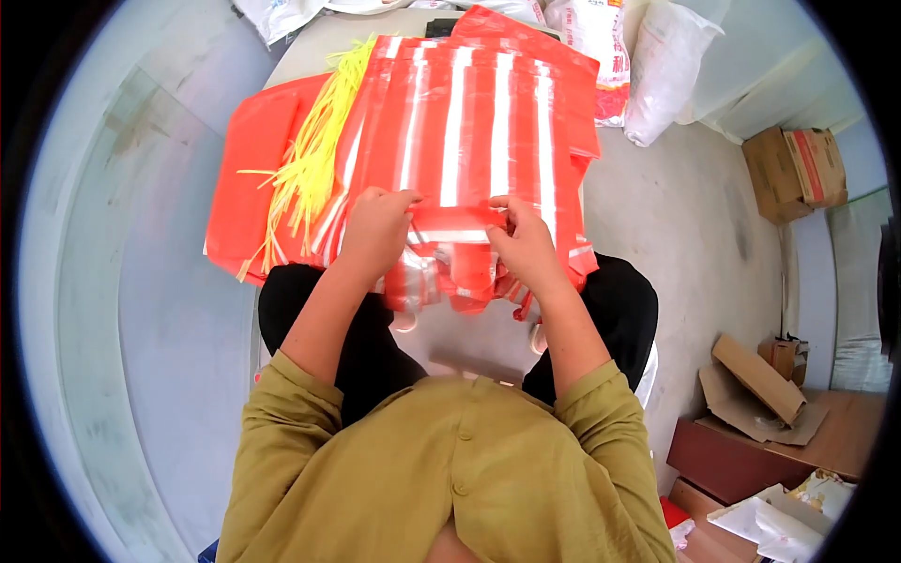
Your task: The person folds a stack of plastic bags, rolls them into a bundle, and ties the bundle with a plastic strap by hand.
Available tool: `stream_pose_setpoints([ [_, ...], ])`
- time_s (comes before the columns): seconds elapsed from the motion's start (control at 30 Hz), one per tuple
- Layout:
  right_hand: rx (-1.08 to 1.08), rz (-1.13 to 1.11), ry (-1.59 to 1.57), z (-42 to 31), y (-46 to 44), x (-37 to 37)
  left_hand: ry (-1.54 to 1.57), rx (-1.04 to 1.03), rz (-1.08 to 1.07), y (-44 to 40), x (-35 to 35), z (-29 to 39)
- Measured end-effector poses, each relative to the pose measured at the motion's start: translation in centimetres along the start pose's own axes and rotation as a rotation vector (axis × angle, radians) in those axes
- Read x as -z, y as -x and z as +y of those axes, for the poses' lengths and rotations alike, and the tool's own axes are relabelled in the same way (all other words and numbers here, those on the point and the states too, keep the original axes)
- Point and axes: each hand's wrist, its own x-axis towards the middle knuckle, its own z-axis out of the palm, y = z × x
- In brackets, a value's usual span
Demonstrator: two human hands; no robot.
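Pinching a band (452, 225) of the red-and-white striped plastic bags (479, 113) in the narrow grip of left hand (375, 227) and right hand (527, 242), over the tabletop (316, 42); working with the far part spread flat, near ends (410, 281) crumpled and unaligned, and yellow strips (324, 141) lying loose alongside.

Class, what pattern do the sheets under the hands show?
The sheets show red and white stripes, clearest in the head view.

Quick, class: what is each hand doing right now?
Left hand: fingers closed on the near fold of the striped plastic.
Right hand: closed, pinching the same fold farther right.
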Motion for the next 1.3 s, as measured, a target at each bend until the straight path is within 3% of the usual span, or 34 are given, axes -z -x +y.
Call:
stream_pose_setpoints([
  [0.2, 0.085, 0.049, 0.205, 0.2, 0.4, -0.4, -0.276, -0.046, -0.044, -0.5, -0.7, 0.4],
  [0.3, 0.093, 0.062, 0.273, 0.1, 0.3, -0.6, -0.222, -0.235, 0.027, 0.0, -0.7, 1.5],
  [0.4, 0.102, 0.062, 0.336, -0.1, 0.4, -0.6, -0.149, -0.430, -0.072, 1.1, -1.8, 3.4],
  [0.5, 0.099, 0.051, 0.396, -0.6, 0.7, -0.1, -0.049, -0.415, -0.104, 2.3, -3.3, 4.6],
  [0.7, 0.052, 0.137, 0.186, 1.5, 1.6, 2.0, -0.041, -0.327, -0.181, 2.5, -4.2, 4.7],
  [0.87, 0.078, 0.367, -0.263, 6.3, 1.7, 5.1, 0.230, -0.165, -0.200, 2.2, -4.5, 3.9],
  [1.0, -0.059, 0.412, -0.480, 6.4, 2.7, 6.9, 0.481, 0.055, -0.198, 1.5, -4.0, 4.7],
  [1.13, -0.070, 0.342, -0.461, 6.7, 2.9, 7.1, 0.601, 0.085, -0.209, 1.2, -3.9, 4.6],
  [1.23, -0.067, 0.332, -0.442, 6.9, 2.5, 7.0, 0.692, 0.278, -0.306, 0.7, -2.9, 5.2],
  [1.3, -0.073, 0.338, -0.445, 7.0, 2.2, 6.6, 0.701, 0.278, -0.329, 0.6, -2.8, 4.9],
])
